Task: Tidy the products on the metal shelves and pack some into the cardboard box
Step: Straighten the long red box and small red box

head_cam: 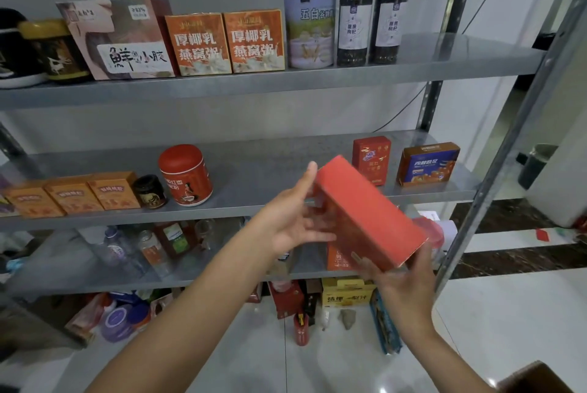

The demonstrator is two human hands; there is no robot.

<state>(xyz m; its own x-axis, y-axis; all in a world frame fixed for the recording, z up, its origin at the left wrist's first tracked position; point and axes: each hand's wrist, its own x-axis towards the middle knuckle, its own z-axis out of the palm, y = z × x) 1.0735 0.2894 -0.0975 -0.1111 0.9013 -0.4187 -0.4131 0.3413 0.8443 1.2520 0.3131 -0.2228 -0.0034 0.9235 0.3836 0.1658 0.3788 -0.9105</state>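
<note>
- Currently the red box (368,211) is in the air in front of the metal shelves (286,83), level with the middle shelf (254,167). It is tilted, its far end high and to the left and its near end low and to the right.
- Both hands are on it. The left hand (293,222) is at the far-left end and the right hand (405,281) at the near-right corner, so the hands are apart with the box between them.
- A small red box (371,159) and a blue-and-orange box (427,164) stand upright on the middle shelf, just beyond the held box and to its right.
- Further left on that shelf are a red round tin (185,175), a small dark jar (149,191) and a row of three orange boxes (71,197).
- On the top shelf, two tall clear jars (354,18) with metal lids hold dark contents. A pale canister (309,27) and two orange cartons (198,43) stand to their left.
- Only a corner of the cardboard box (536,376) shows at the near right, and its inside is out of view.
- Reaching up from the near left, the left arm ends in straight fingers laid against the box's end, with the thumb raised along its top edge.
- From below, the right hand's fingers and thumb curl round the low corner.
</note>
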